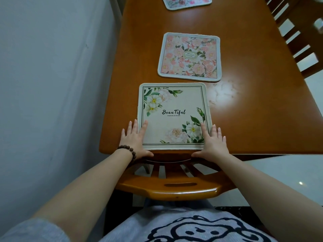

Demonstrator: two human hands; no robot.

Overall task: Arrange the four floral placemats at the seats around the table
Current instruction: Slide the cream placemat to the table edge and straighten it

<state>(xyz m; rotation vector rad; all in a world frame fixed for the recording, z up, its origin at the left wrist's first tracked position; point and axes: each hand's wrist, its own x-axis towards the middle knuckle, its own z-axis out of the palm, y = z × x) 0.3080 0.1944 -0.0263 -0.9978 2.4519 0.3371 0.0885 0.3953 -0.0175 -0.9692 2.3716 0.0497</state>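
A cream placemat with white flowers and the word "Beautiful" (173,109) lies flat at the near end of the wooden table (253,110), its front edge at the table's edge. My left hand (135,139) rests flat on its lower left corner, fingers spread. My right hand (212,141) lies flat on its lower right corner. A pink floral placemat (189,57) sits farther along the table's middle. A third floral placemat (187,2) shows partly at the top edge of the view.
A wooden chair back (167,187) stands between my body and the table's near end. Another slatted chair (297,37) stands along the right side. A white wall (52,75) runs close along the table's left side.
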